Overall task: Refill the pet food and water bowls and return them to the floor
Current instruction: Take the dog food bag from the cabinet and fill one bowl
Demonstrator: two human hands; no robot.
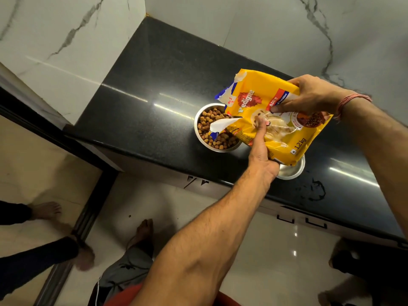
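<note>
A yellow pet food bag (282,129) is tipped with its torn mouth over a steel bowl (199,138) holding brown kibble (206,125) on the black counter. My left hand (261,151) grips the bag's near edge, thumb on its face. My right hand (313,97) holds the bag's upper end from above. A second steel bowl (291,171) sits right of the first, mostly hidden under the bag; what it holds cannot be seen.
The black granite counter (154,89) runs along a white marble wall (287,29), with water drops (315,188) near its front edge. Below are drawer fronts (287,217), a glossy floor, my own foot (144,230) and another person's feet (47,209) at left.
</note>
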